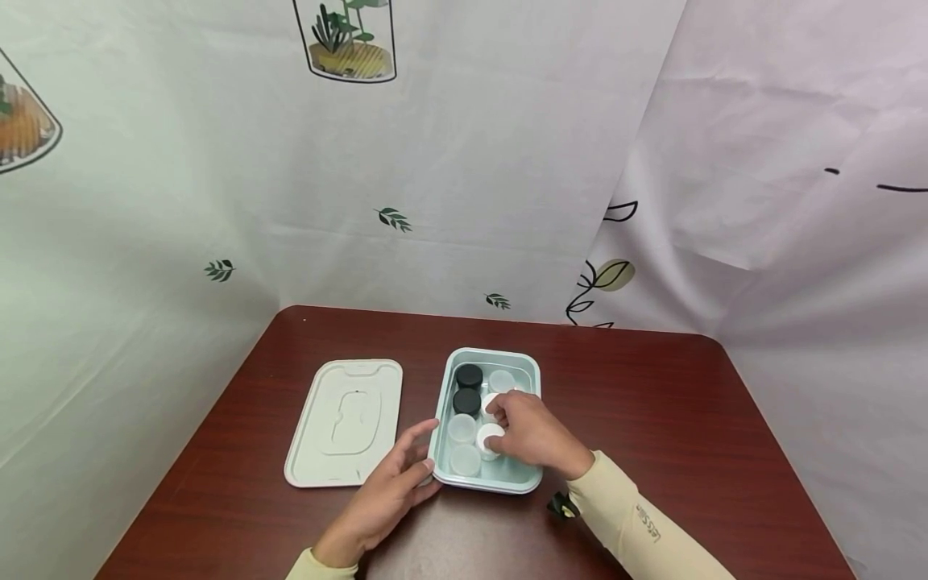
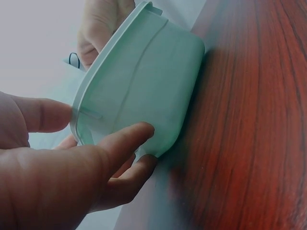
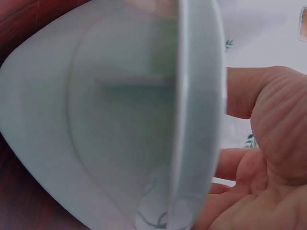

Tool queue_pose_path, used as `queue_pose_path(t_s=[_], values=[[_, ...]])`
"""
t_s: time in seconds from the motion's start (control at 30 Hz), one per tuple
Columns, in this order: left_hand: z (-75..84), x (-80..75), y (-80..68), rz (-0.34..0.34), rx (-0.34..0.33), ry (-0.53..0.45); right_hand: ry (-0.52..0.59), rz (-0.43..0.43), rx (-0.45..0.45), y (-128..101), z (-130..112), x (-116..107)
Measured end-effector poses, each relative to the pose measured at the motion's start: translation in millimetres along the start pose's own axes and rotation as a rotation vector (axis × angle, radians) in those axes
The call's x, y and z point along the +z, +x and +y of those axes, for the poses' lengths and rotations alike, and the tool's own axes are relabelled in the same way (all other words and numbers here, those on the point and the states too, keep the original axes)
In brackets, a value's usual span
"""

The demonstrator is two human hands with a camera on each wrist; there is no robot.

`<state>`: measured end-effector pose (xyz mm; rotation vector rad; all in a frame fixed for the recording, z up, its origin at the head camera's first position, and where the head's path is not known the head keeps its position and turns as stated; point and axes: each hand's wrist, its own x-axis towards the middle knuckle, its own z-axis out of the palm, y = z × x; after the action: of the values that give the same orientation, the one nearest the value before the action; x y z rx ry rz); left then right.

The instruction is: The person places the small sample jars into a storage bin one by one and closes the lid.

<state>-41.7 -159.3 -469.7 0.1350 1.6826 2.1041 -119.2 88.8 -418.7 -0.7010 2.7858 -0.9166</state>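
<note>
A pale blue-green plastic bin [image 1: 487, 486] stands on the table with small round jars inside. Two have black lids [image 1: 467, 401], several are translucent [image 1: 462, 428], and two have white lids [image 1: 489, 441]. My left hand [image 1: 387, 491] rests against the bin's near left corner, fingers fairly straight; the left wrist view has its fingertips on the rim and outer wall. Reaching over the bin's right side, my right hand [image 1: 540, 431] has thumb and finger over the two white-lidded jars. The rim hides its fingertips in the right wrist view, so I cannot tell whether it pinches one.
A flat whitish lid [image 1: 387, 395] with a raised centre panel lies left of the bin. The dark red-brown wooden table [image 1: 652, 419] extends to both sides. Light printed cloth [image 1: 464, 161] hangs behind it and at both sides.
</note>
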Motion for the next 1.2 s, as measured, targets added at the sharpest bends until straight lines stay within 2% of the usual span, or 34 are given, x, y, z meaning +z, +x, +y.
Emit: queue_pose_path(t_s=[0.2, 0.37, 0.5, 0.67, 0.83, 1.0, 1.2], values=[[0.9, 1.5, -0.6, 0.005, -0.003, 0.013, 0.031, 0.015, -0.005, -1, -1, -3], [2.6, 3.3, -0.1, 0.048, 0.01, 0.084, 0.065, 0.047, 0.029, -2, -4, -8], [7.7, 2.9, -1.0, 0.116, 0.022, 0.126, 0.164, 0.082, 0.053, -4, -9, -11], [18.8, -3.8, -6.4, 0.198, 0.035, 0.11, 0.309, 0.113, 0.043, -6, -21, -12], [31.0, -19.4, -13.3, 0.259, 0.058, 0.104, 0.458, 0.058, 0.011, -6, -39, -4], [40.9, -42.4, -25.9, 0.339, 0.077, 0.126, 0.602, 0.004, -0.023, -4, -58, 16], [46.9, -74.0, -45.2, 0.451, 0.079, 0.156, 0.684, 0.01, -0.007, 0, -82, 44]])
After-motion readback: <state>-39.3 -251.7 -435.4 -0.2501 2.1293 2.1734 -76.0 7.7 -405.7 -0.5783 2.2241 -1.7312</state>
